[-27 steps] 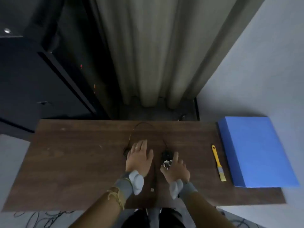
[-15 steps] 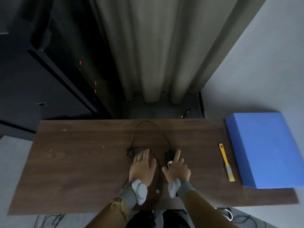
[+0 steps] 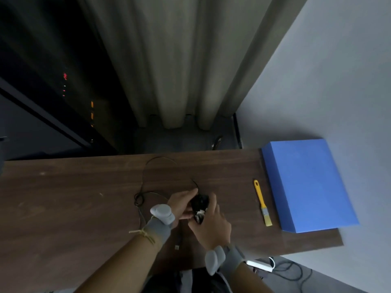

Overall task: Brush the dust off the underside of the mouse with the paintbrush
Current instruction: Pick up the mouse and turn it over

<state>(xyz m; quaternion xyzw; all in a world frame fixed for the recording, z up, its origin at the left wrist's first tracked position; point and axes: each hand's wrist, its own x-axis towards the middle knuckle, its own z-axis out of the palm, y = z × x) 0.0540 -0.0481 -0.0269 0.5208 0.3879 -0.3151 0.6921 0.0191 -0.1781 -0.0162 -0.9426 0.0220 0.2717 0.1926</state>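
Observation:
A black wired mouse with pale specks at its near end is lifted off the brown table, gripped from both sides. My left hand holds its left side and my right hand holds its right side and near end. Its black cable loops over the table behind and to the left, with the plug lying near the front edge. The paintbrush, yellow-handled with pale bristles, lies flat to the right of my hands, untouched.
A blue box sits at the table's right end, close beside the paintbrush. Curtains and a dark cabinet stand behind the table. A white adapter and cables lie on the floor at the front right.
Both hands were resting flat on the table, the right one by the mouse. Now they have closed around the mouse and raised it. The head view has shifted leftward.

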